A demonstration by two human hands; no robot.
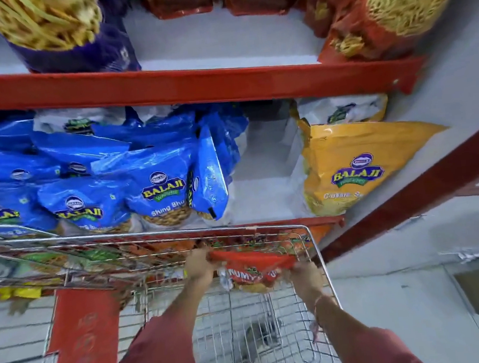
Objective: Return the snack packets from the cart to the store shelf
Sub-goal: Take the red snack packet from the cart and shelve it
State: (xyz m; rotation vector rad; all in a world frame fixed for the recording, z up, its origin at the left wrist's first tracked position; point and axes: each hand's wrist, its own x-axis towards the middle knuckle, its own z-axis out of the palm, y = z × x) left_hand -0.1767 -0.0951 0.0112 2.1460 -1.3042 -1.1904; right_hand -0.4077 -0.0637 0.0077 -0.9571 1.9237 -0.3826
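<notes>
Head view showed a red snack packet (250, 270) stretched over the far end of the wire cart (315, 250), the left hand (200, 264) and right hand (306, 276) each clenched on one end. Beyond it, blue packets (157, 185) filled the shelf (195, 86) at left, a yellow packet (355, 165) leaned at right.

We see bare shelf board (264, 179) between the blue packets (158, 188) at nine o'clock and the yellow packet (356, 168) at three: open room there. At twelve, the red shelf beam (195, 84) caps that gap. At six, the cart's wire rim (236, 228) runs just in front of the shelf edge, fencing the approach.
</notes>
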